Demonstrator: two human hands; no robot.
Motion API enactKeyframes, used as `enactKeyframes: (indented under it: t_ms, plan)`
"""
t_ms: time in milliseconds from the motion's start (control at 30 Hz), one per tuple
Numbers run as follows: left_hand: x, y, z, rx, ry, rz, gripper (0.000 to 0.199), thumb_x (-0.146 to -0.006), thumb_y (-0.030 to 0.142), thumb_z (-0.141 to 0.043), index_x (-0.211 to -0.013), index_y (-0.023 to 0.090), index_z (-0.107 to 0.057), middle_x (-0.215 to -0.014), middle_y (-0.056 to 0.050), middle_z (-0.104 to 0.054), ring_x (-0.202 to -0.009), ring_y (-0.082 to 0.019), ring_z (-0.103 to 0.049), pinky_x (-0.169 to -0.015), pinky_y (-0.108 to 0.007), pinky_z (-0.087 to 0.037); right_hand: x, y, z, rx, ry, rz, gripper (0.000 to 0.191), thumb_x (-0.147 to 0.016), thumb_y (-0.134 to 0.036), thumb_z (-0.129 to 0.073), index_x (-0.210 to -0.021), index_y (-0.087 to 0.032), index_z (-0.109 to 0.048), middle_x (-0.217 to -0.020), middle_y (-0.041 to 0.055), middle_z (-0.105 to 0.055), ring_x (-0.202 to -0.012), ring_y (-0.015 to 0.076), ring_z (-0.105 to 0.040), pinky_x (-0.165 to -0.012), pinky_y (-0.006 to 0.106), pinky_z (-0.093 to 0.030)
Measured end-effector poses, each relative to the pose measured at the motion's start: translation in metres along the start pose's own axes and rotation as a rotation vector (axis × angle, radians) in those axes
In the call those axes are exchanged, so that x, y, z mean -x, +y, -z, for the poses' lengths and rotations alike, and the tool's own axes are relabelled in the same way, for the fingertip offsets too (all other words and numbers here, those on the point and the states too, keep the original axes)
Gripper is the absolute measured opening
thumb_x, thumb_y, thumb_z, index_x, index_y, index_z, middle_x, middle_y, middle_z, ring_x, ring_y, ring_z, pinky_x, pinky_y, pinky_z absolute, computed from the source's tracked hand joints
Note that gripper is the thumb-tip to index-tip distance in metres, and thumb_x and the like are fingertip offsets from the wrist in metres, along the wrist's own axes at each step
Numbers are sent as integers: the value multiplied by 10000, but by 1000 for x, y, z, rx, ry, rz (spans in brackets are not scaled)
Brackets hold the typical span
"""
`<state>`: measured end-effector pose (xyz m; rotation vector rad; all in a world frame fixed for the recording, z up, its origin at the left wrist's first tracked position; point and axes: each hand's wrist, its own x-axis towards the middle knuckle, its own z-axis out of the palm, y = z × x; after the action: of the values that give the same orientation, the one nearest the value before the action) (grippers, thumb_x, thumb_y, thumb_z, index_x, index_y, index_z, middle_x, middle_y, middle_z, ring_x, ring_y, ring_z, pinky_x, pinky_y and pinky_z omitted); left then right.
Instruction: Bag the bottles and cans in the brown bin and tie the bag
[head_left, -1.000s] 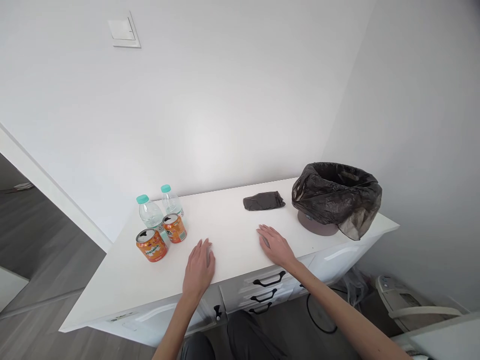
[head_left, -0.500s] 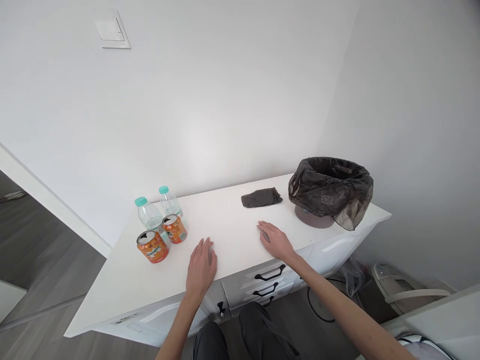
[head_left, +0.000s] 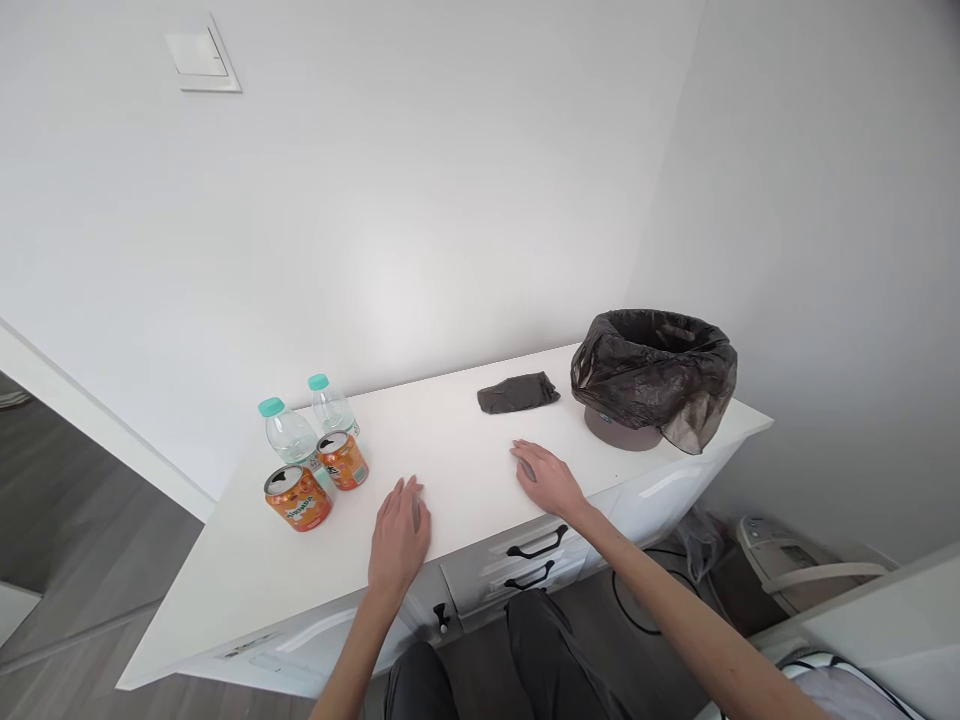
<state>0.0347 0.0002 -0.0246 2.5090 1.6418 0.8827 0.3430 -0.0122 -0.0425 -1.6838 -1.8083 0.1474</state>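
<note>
My left hand (head_left: 400, 535) rests palm down near the front edge of the white cabinet top (head_left: 450, 450), its fingers extended and nothing held. Palm down too, my right hand (head_left: 549, 480) lies further right with fingers stretched out. Left of my left hand stand two orange cans, one (head_left: 298, 498) in front and one (head_left: 343, 461) behind. Two clear bottles with teal caps, one (head_left: 291, 436) and another (head_left: 332, 408), stand behind the cans. A folded black plastic piece (head_left: 517, 393) lies beyond my right hand. To its right, a brownish bin (head_left: 622, 430) is lined with a black bag (head_left: 656, 380).
A wall with a light switch (head_left: 201, 55) rises behind the cabinet. Drawers with black handles (head_left: 536, 543) face my knees. A beige appliance (head_left: 787, 560), a black cable and a clear plastic bag are low on the right.
The view has shifted slightly, and my right knee has moved to the right and up. Both hands stay in the same places on the cabinet top.
</note>
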Motion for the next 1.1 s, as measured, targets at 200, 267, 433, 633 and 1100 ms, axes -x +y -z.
enactKeyframes:
  t_ms: [200, 267, 433, 633, 1100]
  plan:
    - [0, 0, 0, -9, 0, -11, 340, -1028, 296, -391, -1286, 201, -593, -1480, -109, -627, -1472, -307, -490, -1183, -545, -440, 0, -2, 2, -11, 5, -3, 427, -997, -221, -460, -1365, -208, -676, -1495, 75, -619, -1426, 236, -540, -1203, 436, -444]
    - [0, -1, -1, -12, 1, -13, 342, -1031, 297, -389, -1287, 199, -593, -1481, -107, -627, -1474, -308, -487, -1186, -546, -436, -1, -2, 3, -11, 3, -1, 425, -999, -222, -457, -1362, -202, -677, -1496, 76, -618, -1429, 235, -538, -1204, 434, -443]
    - [-1, -4, -4, -16, 21, -30, 344, -1036, 308, -394, -1301, 207, -589, -1477, -100, -629, -1471, -306, -490, -1189, -539, -437, -2, 0, 1, -18, 2, -11, 426, -998, -224, -459, -1366, -217, -674, -1498, 67, -616, -1431, 231, -535, -1197, 435, -451]
    - [-1, -9, -7, -25, 8, -35, 344, -1040, 309, -399, -1322, 218, -575, -1495, -96, -613, -1494, -296, -461, -1201, -536, -425, -3, 5, -2, -4, -3, 13, 439, -1007, -225, -448, -1390, -191, -659, -1510, 80, -605, -1445, 224, -518, -1216, 420, -428]
    - [-5, -4, -4, 5, 2, 24, 355, -1031, 375, -412, -1312, 250, -589, -1493, -62, -623, -1470, -295, -493, -1207, -533, -422, -7, 5, -1, -19, 8, 23, 443, -989, -193, -465, -1382, -207, -667, -1509, 73, -606, -1445, 225, -518, -1227, 419, -419]
